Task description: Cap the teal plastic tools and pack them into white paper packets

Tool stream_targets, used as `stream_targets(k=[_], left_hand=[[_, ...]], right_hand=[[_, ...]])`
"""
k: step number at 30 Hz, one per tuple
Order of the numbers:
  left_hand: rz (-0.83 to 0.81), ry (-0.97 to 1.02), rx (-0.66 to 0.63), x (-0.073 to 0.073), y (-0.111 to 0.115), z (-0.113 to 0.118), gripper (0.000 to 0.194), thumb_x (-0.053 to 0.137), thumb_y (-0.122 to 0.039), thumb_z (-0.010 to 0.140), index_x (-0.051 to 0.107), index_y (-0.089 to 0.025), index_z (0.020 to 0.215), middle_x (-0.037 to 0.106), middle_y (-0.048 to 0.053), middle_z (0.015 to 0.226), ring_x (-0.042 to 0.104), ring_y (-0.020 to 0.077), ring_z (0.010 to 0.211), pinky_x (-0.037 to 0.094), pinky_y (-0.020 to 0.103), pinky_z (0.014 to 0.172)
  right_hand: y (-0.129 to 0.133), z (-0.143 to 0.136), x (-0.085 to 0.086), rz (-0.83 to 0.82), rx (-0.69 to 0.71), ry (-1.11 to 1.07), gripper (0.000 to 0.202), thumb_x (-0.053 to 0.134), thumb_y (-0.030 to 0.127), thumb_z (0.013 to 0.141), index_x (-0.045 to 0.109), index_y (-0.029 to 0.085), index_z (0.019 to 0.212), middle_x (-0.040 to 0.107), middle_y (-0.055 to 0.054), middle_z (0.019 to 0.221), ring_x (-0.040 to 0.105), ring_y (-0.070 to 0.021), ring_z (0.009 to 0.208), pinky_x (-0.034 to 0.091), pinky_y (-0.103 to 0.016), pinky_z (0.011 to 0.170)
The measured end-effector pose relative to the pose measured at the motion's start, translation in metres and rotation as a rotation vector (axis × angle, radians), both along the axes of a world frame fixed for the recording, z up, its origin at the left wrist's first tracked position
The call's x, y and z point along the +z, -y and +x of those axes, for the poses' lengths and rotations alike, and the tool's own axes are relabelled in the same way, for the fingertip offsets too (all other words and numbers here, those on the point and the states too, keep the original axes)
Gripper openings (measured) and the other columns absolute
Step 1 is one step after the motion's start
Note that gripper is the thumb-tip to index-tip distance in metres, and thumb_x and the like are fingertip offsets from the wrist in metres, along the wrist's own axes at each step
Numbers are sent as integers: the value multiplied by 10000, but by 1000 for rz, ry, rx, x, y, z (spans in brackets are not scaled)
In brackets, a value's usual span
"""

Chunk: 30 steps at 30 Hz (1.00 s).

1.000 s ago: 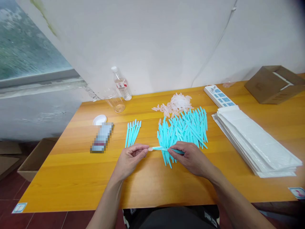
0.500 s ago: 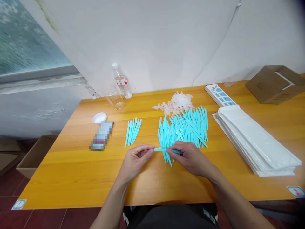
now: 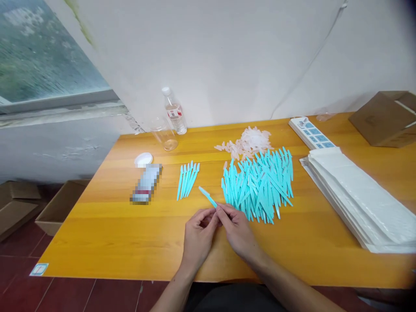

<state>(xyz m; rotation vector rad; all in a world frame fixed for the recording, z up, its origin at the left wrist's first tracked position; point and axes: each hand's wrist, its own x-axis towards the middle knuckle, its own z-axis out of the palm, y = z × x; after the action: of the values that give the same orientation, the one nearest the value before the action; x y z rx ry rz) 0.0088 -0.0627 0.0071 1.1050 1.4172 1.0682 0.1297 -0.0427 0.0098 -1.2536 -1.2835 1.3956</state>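
Both hands meet at the near edge of the wooden table (image 3: 97, 242). The right hand (image 3: 238, 232) pinches the lower end of a single teal plastic stick (image 3: 208, 197) between thumb and fingers, and its tip angles up and away to the left, clear of the tabletop. The left hand (image 3: 198, 234) sits curled right against it, fingertips closed in at the same spot; whether they grip the stick or only touch it, I cannot tell.

My read: this one stick is the piece being worked on at its end, held apart from both groups. The next move looks to call for a steady pinch and a short, careful carry to the left, since the stick is thin and light.

Further out on the left lies the small row of teal sticks (image 3: 187, 178), about seven side by side, though they overlap too closely for a firm count. To the right, the big loose heap of teal sticks (image 3: 260, 184) holds many dozens, too tangled to count. Left of the row lie one blurred flat packet (image 3: 146, 184) and one white lid (image 3: 143, 159).

Right side: one stack of white bags (image 3: 354, 195). Beyond the heap, one pile of small clear caps (image 3: 248, 141), one power strip (image 3: 312, 133), one cardboard box (image 3: 385, 117). At the wall, one clear cup (image 3: 165, 136) and one water bottle (image 3: 174, 112).
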Motion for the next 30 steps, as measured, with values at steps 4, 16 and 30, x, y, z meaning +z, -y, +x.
stream_targets(k=[4,16,30], left_hand=[[-57,61,-30,-3,-7,-11,285,666,-410,847,753,-163,960,736,63,856,655,172,763,516,281,753],[-17,-933,-79,1,-86,-46,220,564,-354,850,732,-218,807,740,51,834,660,212,782,384,282,658],[322,-1361,16,-25,-74,-57,439,452,-442,971,634,-174,1268,582,119,1397,498,315,1297,364,467,1056]], right_hand=[[2,-2,3,25,51,56,387,418,399,991,666,192,776,561,-7,726,528,-163,713,429,-273,671],[30,0,-4,-24,281,298,432,547,361,930,620,143,1295,677,-15,757,602,-151,672,432,-266,629],[23,4,-5,9,347,362,264,553,313,918,716,186,1084,667,-3,738,587,-138,659,391,-242,622]])
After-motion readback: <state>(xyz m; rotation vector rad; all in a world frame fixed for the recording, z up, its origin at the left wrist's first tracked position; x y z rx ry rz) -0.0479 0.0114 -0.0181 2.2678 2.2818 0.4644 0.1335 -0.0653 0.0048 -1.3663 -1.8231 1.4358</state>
